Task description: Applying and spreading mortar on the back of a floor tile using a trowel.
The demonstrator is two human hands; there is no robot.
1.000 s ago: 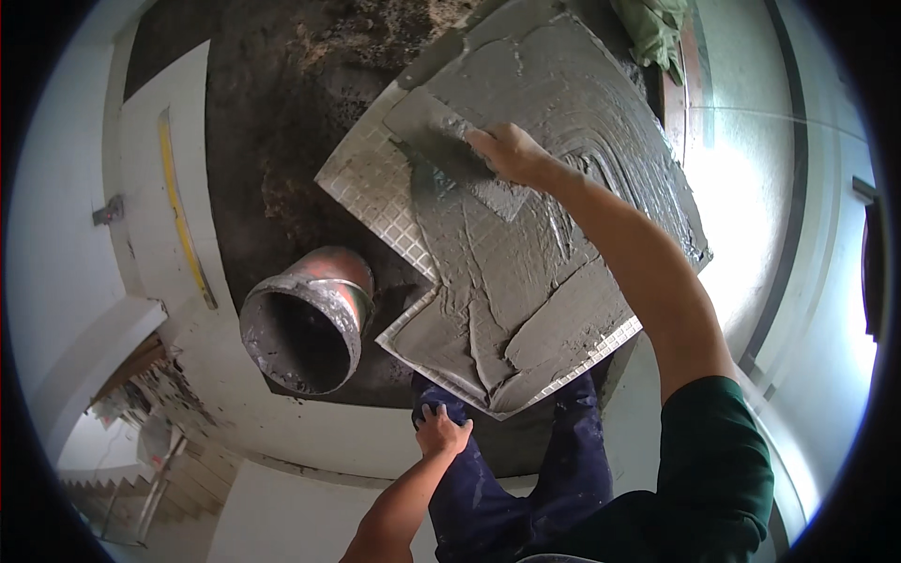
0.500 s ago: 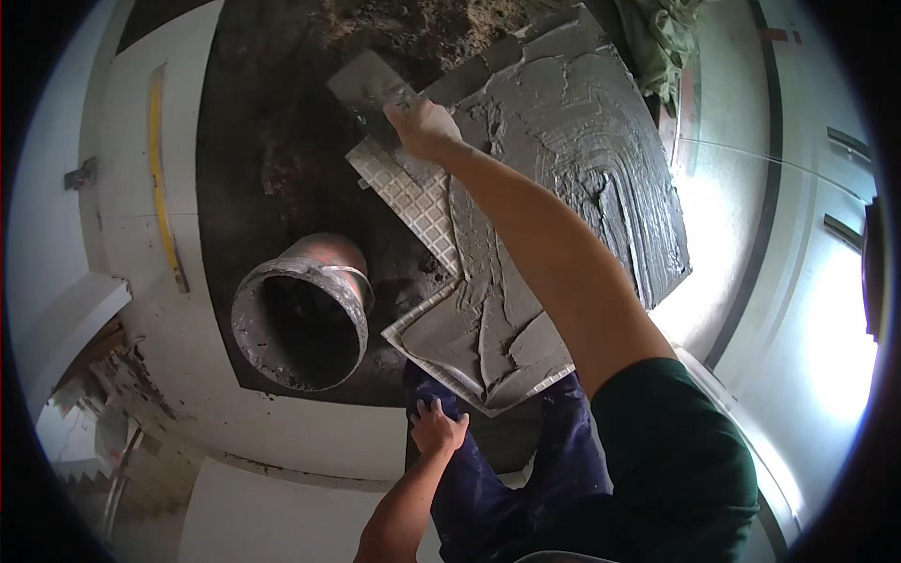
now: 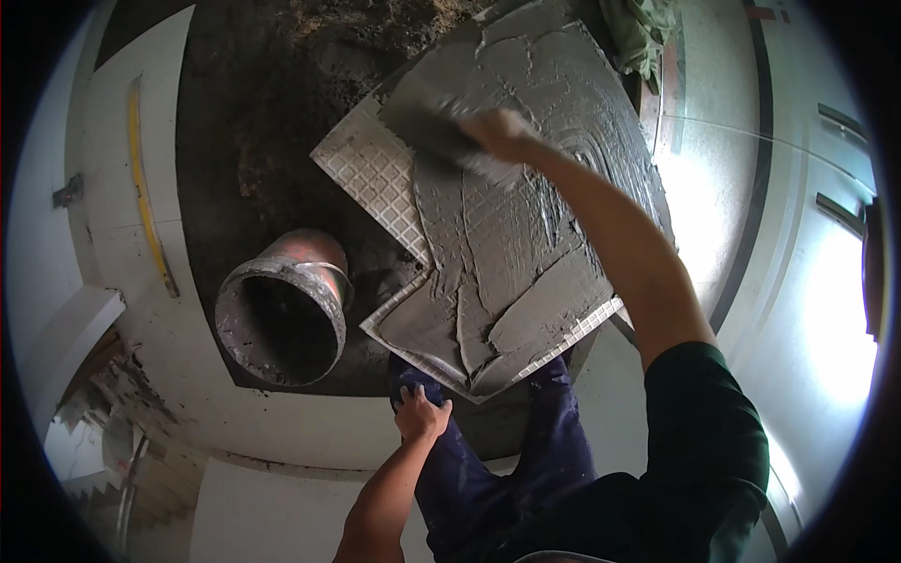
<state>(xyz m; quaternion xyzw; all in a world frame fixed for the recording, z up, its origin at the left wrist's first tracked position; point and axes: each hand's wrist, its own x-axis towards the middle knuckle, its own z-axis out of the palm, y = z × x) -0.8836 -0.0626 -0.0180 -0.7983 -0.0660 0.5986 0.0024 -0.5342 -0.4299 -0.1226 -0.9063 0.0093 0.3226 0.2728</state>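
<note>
We see right hand point(image 3: 502, 131) clenched on handle of flat grey steel trowel point(image 3: 427, 122); blade extends left of fist, long axis running left-right, flat on wet mortar. Large square ribbed tile, grey mortar-coated point(image 3: 526, 235), lies directly under the trowel, bare corner pointing left. Left hand point(image 3: 419, 415) well apart, resting open on blue-trousered knee point(image 3: 441, 450). Mortar-crusted round bucket point(image 3: 282, 310) near tile's left edge.

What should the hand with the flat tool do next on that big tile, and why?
Probably drag the trowel in the right hand toward the bare gridded corner of the tile: grey mortar covers most of the tile, but that corner shows none yet.
</note>
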